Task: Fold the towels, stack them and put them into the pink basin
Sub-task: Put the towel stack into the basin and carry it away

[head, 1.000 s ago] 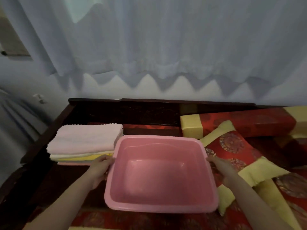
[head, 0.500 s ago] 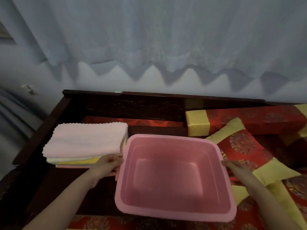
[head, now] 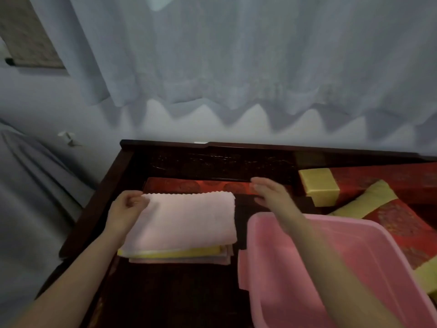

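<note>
In the head view, the folded towel stack (head: pixel 182 223) lies on the dark wooden tabletop (head: pixel 179 292). A pale pink towel is on top, with a yellow towel (head: pixel 170 253) and more pink layers showing along the near edge. The pink basin (head: pixel 343 221) sits just to the right of the stack, apart from it and holding nothing, which probably keeps the carry across short.

The left hand (head: pixel 126 210) is at the stack's far left corner. Its fingers (head: pixel 139 202) are curled against the edge of the top towel, but the blur makes it impossible to tell whether they actually pinch the cloth or only touch it. The right hand (head: pixel 269 195) hovers past the far right corner with its forearm crossing over the basin's rim. Its fingers (head: pixel 259 183) are extended and relaxed, grasping nothing, and a gap of dark wood shows between them and the towel edge.

The stack therefore lies between the two hands, which seem set to take it from both ends so the layers lift together. Red and yellow cushions (head: pixel 402 223) lie beyond the basin.
</note>
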### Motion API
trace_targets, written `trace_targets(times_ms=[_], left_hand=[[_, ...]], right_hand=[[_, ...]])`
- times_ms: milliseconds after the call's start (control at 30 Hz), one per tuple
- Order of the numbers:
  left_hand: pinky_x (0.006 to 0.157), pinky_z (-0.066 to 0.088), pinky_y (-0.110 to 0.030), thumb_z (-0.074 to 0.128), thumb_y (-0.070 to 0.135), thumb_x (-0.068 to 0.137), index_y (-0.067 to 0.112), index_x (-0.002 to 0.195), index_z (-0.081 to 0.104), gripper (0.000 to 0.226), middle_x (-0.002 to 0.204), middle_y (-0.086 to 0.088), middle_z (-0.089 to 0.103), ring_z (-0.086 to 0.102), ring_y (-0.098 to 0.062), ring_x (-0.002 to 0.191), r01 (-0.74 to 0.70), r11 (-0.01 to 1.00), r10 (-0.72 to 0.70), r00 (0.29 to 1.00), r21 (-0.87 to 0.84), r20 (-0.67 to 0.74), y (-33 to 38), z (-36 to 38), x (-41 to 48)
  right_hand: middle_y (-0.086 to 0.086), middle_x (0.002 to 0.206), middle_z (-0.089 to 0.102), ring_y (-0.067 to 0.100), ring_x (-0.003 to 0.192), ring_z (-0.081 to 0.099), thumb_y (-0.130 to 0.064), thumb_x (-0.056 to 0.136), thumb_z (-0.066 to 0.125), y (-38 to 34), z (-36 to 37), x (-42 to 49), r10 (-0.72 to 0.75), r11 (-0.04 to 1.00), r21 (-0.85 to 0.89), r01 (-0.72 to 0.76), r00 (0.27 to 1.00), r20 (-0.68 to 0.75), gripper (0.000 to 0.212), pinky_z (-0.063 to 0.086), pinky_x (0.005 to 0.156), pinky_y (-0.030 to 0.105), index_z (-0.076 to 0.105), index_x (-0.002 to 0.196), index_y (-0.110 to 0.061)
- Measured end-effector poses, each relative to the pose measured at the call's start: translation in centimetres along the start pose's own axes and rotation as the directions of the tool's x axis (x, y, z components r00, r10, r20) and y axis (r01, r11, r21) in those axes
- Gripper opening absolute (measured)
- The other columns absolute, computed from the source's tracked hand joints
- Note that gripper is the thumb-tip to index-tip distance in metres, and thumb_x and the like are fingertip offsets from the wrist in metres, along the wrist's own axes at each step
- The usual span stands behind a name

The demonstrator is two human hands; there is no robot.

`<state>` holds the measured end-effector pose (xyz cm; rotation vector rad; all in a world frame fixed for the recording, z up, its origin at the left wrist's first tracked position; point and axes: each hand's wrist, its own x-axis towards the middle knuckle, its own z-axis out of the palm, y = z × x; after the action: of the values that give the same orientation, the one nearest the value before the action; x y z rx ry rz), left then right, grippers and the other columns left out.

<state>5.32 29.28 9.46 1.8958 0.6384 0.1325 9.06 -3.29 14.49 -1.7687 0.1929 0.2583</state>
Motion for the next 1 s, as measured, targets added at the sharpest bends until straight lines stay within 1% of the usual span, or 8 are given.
trace_targets(times_ms=[133, 233, 367, 467, 633, 733, 900, 1000], left_hand=[[0.106, 0.037, -0.047, 0.082, 0.038, 0.068, 0.013, 0.14, 0.038, 0.088, 0.143, -0.015, 0.041, 0.04, -0.035, 0.13, 0.087, 0.956, -0.098, 0.995, 0.28, 0.025, -4.6, -1.8, 5.3], [0.109, 0.034, -0.05, 0.082, 0.059, 0.046, 0.017, 0.147, 0.023, 0.125, 0.15, -0.012, 0.033, 0.034, -0.036, 0.135, 0.291, 0.934, -0.322, 0.938, 0.209, 0.13, -8.1, -2.8, 7.4], [0.09, 0.046, -0.038, 0.084, 0.029, 0.063, 0.004, 0.137, 0.044, 0.087, 0.118, -0.008, 0.06, 0.058, -0.033, 0.11, 0.504, 0.861, -0.456, 0.825, -0.07, 0.334, -11.5, -3.3, 8.2], [0.1, 0.046, -0.047, 0.085, 0.031, 0.051, 0.008, 0.122, 0.059, 0.079, 0.114, -0.013, 0.068, 0.063, -0.031, 0.105, 0.623, 0.756, -0.477, 0.733, -0.2, 0.484, -13.2, -3.5, 9.2], [0.109, 0.035, -0.05, 0.075, 0.028, 0.066, 0.011, 0.103, 0.067, 0.042, 0.107, -0.012, 0.071, 0.062, -0.03, 0.103, 0.658, 0.735, -0.46, 0.661, -0.163, 0.593, -13.1, -4.0, 9.6], [0.108, 0.037, -0.05, 0.071, 0.029, 0.072, 0.011, 0.108, 0.066, 0.041, 0.11, -0.011, 0.071, 0.062, -0.031, 0.108, 0.635, 0.759, -0.434, 0.657, -0.142, 0.616, -13.1, -4.5, 10.0], [0.093, 0.046, -0.044, 0.058, 0.023, 0.088, 0.014, 0.102, 0.065, 0.018, 0.092, -0.007, 0.076, 0.061, -0.03, 0.105, 0.627, 0.752, -0.425, 0.698, -0.205, 0.577, -13.5, -6.1, 9.8], [0.083, 0.048, -0.041, 0.057, 0.023, 0.088, 0.012, 0.104, 0.064, 0.021, 0.089, -0.008, 0.076, 0.061, -0.032, 0.104, 0.641, 0.746, -0.449, 0.683, -0.179, 0.576, -13.6, -7.3, 10.0]], right_hand=[[0.014, 0.142, 0.046, 0.029, 0.131, 0.043, -0.009, 0.094, 0.041, 3.9, 9.1, 4.5, 0.179, 0.959, -0.213, -0.185, 0.983, -0.047, 0.044, 0.034, 0.109, 0.037, 0.044, 0.138, -0.004], [0.018, 0.129, 0.056, 0.033, 0.119, 0.052, -0.012, 0.095, 0.04, 7.2, 12.0, 6.2, 0.362, 0.87, -0.29, -0.399, 0.916, -0.172, 0.036, 0.042, 0.095, 0.033, 0.05, 0.128, 0.0], [0.017, 0.099, 0.06, 0.03, 0.087, 0.058, -0.015, 0.087, 0.055, 10.1, 12.5, 7.2, 0.606, 0.785, -0.015, -0.619, 0.773, -0.187, 0.032, 0.046, 0.082, 0.036, 0.053, 0.111, 0.006], [0.019, 0.111, 0.062, 0.03, 0.084, 0.061, -0.02, 0.077, 0.072, 11.9, 12.3, 8.1, 0.685, 0.727, 0.046, -0.685, 0.721, -0.099, 0.054, 0.05, 0.067, 0.034, 0.053, 0.123, 0.001], [0.014, 0.082, 0.069, 0.026, 0.07, 0.063, -0.027, 0.081, 0.072, 12.6, 12.5, 8.7, 0.689, 0.725, 0.06, -0.686, 0.725, -0.026, 0.029, 0.05, 0.06, 0.03, 0.068, 0.095, -0.002], [0.009, 0.06, 0.069, 0.021, 0.052, 0.064, -0.027, 0.082, 0.069, 12.7, 12.6, 8.8, 0.699, 0.707, 0.108, -0.698, 0.714, 0.038, 0.02, 0.049, 0.047, 0.023, 0.07, 0.075, -0.008], [0.011, 0.074, 0.072, 0.024, 0.069, 0.067, -0.028, 0.076, 0.071, 12.7, 14.1, 8.2, 0.719, 0.678, 0.062, -0.733, 0.678, 0.156, 0.018, 0.055, 0.064, 0.03, 0.075, 0.075, -0.01], [0.009, 0.07, 0.07, 0.022, 0.066, 0.065, -0.025, 0.078, 0.068, 12.6, 15.3, 7.7, 0.701, 0.684, 0.09, -0.723, 0.687, 0.193, 0.017, 0.053, 0.064, 0.029, 0.073, 0.07, -0.01]])
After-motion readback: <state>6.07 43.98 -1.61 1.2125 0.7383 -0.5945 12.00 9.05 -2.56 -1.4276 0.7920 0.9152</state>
